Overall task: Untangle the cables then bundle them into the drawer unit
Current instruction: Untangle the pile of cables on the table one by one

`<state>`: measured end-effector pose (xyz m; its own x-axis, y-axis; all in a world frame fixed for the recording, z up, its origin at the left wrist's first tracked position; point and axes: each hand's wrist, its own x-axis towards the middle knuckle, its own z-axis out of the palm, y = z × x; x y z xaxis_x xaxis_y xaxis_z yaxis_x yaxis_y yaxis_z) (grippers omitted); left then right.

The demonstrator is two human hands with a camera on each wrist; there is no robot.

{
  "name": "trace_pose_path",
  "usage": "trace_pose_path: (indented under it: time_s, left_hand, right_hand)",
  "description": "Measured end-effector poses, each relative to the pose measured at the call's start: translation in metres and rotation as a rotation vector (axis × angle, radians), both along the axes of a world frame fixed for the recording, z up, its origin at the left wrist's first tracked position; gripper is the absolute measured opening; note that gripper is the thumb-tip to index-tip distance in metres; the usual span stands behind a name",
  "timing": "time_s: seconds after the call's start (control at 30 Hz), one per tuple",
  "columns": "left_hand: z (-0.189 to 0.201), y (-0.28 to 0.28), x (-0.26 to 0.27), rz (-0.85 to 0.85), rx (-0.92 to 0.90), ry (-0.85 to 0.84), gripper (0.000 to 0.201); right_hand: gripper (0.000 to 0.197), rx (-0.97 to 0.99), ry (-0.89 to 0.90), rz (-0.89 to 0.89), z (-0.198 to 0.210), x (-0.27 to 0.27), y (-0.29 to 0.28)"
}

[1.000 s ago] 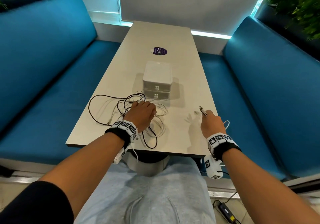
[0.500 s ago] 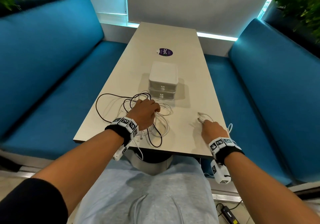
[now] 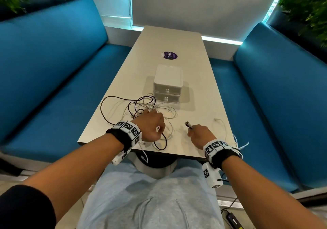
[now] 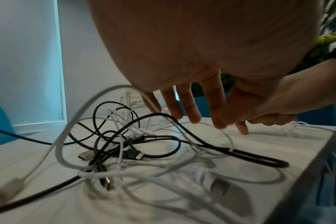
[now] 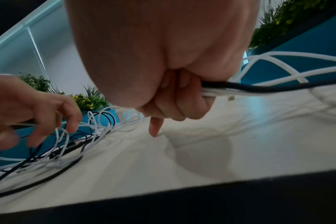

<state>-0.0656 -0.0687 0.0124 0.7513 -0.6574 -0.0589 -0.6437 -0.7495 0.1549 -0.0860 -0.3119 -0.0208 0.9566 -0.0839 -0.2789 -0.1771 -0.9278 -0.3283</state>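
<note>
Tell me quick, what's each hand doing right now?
Left hand: open, fingers spread over the tangled cables.
Right hand: closed, gripping a cable end.

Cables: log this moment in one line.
left hand over cable tangle | right hand grips cable end | drawer unit shut

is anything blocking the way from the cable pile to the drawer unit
Nothing stands on the beige table between the tangled black and white cables and the white two-drawer unit. Both drawers look shut, so one must be opened first.
</note>
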Motion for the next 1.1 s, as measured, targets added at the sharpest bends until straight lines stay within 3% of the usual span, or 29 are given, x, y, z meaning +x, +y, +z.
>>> trace_pose_path:
  time_s: [0.07,0.2,0.33,0.47,0.6,0.73,0.9,1.03,1.1]
  left_hand:
    - [-0.002,0.002,-0.010,-0.055,0.092,0.042,0.018]
    - [-0.007,0.009,-0.018,-0.120,0.324,0.064,0.056]
    - [-0.017,0.015,-0.024,-0.187,0.445,-0.064,0.070]
    - [-0.019,0.016,-0.028,-0.202,0.352,-0.157,0.053]
    - [-0.015,0.017,-0.030,-0.175,0.228,-0.125,0.057]
    - [-0.012,0.017,-0.033,-0.229,0.256,-0.152,0.007]
    - [-0.014,0.021,-0.032,-0.250,0.264,-0.188,0.013]
    - [-0.016,0.013,-0.030,-0.183,0.065,-0.197,0.015]
    - [-0.004,0.002,-0.029,-0.057,-0.051,-0.088,0.015]
  right_hand:
    - [0.036,0.019,0.011,0.000,-0.001,-0.002,0.001]
    - [0.035,0.034,0.021,0.014,0.000,-0.003,0.003]
    - [0.035,0.054,0.028,-0.006,-0.001,-0.005,0.008]
    - [0.035,0.075,0.031,0.008,0.002,-0.006,0.014]
    - [0.035,0.114,0.019,0.040,0.004,-0.008,0.018]
    - [0.031,0.155,-0.001,0.047,0.006,-0.010,0.018]
    - [0.033,0.171,-0.012,0.058,0.007,-0.010,0.021]
    - [0.038,0.196,-0.024,0.056,0.009,-0.011,0.020]
    - [0.038,0.211,-0.028,0.053,0.008,-0.011,0.018]
